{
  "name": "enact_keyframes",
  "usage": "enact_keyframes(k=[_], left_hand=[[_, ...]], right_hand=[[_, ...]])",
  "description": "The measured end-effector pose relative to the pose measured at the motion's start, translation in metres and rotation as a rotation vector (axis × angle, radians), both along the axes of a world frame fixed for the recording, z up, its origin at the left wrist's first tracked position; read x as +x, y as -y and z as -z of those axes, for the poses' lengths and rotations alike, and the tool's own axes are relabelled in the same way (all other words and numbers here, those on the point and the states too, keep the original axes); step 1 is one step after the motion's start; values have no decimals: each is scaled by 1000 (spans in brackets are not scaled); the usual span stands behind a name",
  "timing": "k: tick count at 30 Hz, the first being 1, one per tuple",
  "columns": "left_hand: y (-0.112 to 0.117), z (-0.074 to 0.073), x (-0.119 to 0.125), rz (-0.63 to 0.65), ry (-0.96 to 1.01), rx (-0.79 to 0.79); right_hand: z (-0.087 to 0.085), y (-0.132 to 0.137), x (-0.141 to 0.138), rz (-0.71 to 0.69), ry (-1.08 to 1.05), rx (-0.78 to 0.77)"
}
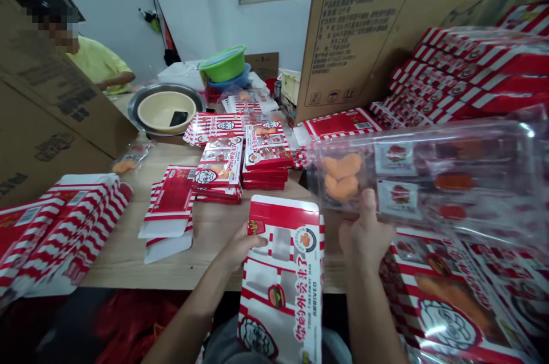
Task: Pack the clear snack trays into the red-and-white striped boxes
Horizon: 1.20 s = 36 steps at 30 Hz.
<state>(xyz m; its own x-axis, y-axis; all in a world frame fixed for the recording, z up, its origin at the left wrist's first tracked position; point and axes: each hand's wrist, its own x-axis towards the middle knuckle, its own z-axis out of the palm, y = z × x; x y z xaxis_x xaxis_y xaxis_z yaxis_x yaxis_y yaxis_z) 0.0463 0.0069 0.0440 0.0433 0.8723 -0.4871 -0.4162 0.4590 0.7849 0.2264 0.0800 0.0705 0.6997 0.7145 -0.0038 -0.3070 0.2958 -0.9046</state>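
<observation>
My left hand [241, 245] grips the upper left edge of a red-and-white striped takeaway box [283, 289] with several cut-out windows, a burger print and a cartoon head. It is held upright-ish over my lap. My right hand [368, 235] is closed on the lower edge of a clear plastic blister tray [412, 134], thumb on the front. Inside the tray sit orange-brown nugget-like pieces [342, 175], white printed sachets [397, 158] and red-orange pieces [453, 182]. The tray is to the right of the box, apart from it. The fingertips behind the tray are hidden.
Folded striped boxes [86, 226] are stacked at the left, more filled boxes [219, 166] mid-table. Filled boxes [484, 66] pile up at the right. Tall cardboard cartons [355, 26] flank the table. Basins [163, 109] stand behind; a person in a yellow shirt [100, 60] is at back left.
</observation>
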Motion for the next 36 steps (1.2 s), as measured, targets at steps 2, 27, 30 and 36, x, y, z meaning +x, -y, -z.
enact_keyframes(k=[2,27,30,36], left_hand=[[-1,-4,-3,40,36,22],[11,-9,17,-327,-54,313],[9,-12,12,-212,-191,351],[-3,-19,-3,51,-282,426]], right_hand=[[1,-5,2,-6,-14,-1],[-10,22,33,-865,44,-247],[-8,22,40,-935,141,-323],[-15,10,27,-919,292,-208]])
